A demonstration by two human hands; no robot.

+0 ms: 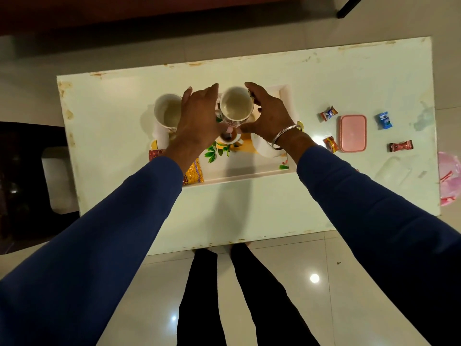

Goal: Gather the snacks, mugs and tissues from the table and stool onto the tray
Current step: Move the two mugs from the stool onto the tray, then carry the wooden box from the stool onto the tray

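A white tray (237, 179) with a leaf print lies in the middle of the pale green table (249, 211). My right hand (269, 113) grips a white patterned mug (235, 104) at its right rim, above the tray. My left hand (199, 116) is flat with fingers extended, against that mug's left side. A second white mug (166, 109) stands at the tray's left end. Another white vessel (264, 147) sits under my right wrist. A yellow snack packet (195, 173) and a red packet (154, 154) lie by my left forearm.
Right of the tray lie a pink lidded box (353, 133) and several wrapped candies: an orange-blue one (328, 113), an orange one (330, 144), a blue one (384, 120) and a red one (401, 146). A pink bag (449, 178) hangs off the table's right edge. A dark stool (59, 181) stands at the left.
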